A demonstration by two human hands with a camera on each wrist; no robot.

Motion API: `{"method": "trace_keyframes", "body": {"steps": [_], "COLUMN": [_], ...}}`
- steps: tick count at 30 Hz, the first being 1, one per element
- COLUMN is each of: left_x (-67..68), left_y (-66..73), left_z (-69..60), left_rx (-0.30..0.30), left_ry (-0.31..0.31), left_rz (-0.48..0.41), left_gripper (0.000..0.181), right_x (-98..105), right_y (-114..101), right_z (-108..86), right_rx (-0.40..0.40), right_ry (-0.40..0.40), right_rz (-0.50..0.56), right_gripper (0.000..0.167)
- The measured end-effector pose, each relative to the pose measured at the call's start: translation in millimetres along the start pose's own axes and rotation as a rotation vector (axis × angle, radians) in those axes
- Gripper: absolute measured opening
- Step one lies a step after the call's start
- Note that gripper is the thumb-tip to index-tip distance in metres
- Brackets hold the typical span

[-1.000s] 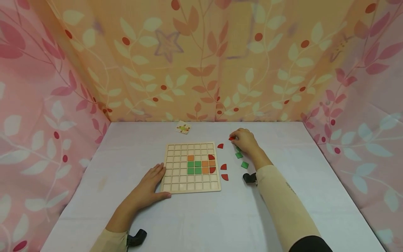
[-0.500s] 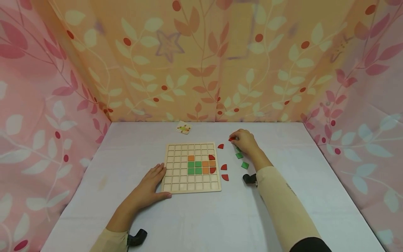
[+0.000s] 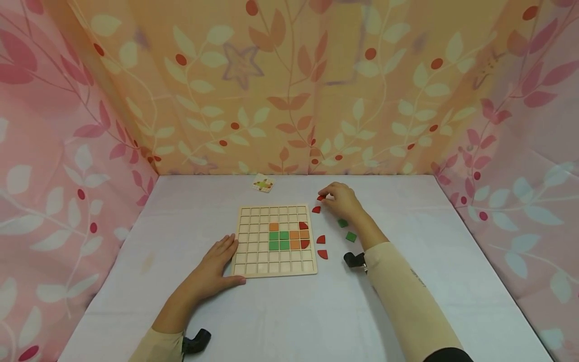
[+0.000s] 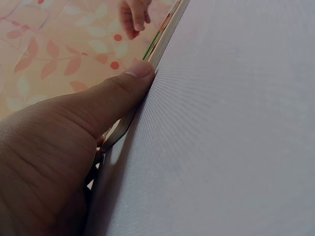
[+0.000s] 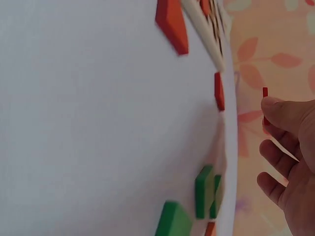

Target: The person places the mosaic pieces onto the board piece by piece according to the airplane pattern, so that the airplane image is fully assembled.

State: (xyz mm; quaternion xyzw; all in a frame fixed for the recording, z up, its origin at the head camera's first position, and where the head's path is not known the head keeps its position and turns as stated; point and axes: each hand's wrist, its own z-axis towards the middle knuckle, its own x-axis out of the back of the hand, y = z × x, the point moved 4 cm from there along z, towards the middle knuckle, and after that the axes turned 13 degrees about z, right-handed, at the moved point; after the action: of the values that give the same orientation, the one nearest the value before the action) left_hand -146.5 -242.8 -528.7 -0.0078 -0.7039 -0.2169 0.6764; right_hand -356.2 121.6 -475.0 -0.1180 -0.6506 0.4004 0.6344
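Note:
A pale wooden grid board (image 3: 254, 251) lies on the table, with green squares (image 3: 279, 241), orange squares (image 3: 300, 234) and two red quarter-round tiles (image 3: 305, 244) in its cells. My left hand (image 3: 209, 270) rests at the board's near left corner, fingers straight along the left side. In the left wrist view, the thumb (image 4: 118, 91) presses on the board's edge. Beyond the board's far right corner, my right hand (image 3: 344, 203) pinches a red quarter-round tile (image 5: 265, 92) between thumb and forefinger. The right wrist view shows that tile edge-on, raised off the table.
Several loose red quarter-round tiles (image 3: 321, 240) lie along the board's right side. Loose green squares (image 3: 351, 237) sit farther right, below the right forearm. Behind the board lies a small patterned card (image 3: 263, 183). Floral cloth walls (image 3: 289, 100) stand around the table.
My right hand, holding the red quarter-round tile, has moved slightly left towards the board. The left hand and the board have stayed where they were.

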Motion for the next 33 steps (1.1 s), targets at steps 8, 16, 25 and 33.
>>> {"method": "trace_keyframes", "body": {"steps": [8,16,25,33], "left_x": [-1.5,-1.1,-0.5,-0.5], "left_y": [-2.1,-1.4,-1.4,-0.9], "left_z": [0.0,-0.2,-0.9,-1.3], "left_rx": [0.007,0.008,0.0,-0.011], "left_ry": [-0.014,-0.021,-0.012,0.012], "left_rz": [-0.007,-0.003,-0.002,0.001], "left_gripper": [0.113,0.113,0.112,0.112], "right_x": [-13.3,-30.8,-48.0,-66.5], "right_y": [-29.8,-55.6,-81.0,-92.5], "right_z": [-1.2,-3.1,-1.9,2.4], "right_rx": [0.09,0.166,0.19,0.214], "right_ry": [-0.027,-0.064,-0.098,-0.129], "right_rz": [-0.011,-0.044,-0.025,-0.042], "right_gripper": [0.023,0.025,0.026,0.025]}}
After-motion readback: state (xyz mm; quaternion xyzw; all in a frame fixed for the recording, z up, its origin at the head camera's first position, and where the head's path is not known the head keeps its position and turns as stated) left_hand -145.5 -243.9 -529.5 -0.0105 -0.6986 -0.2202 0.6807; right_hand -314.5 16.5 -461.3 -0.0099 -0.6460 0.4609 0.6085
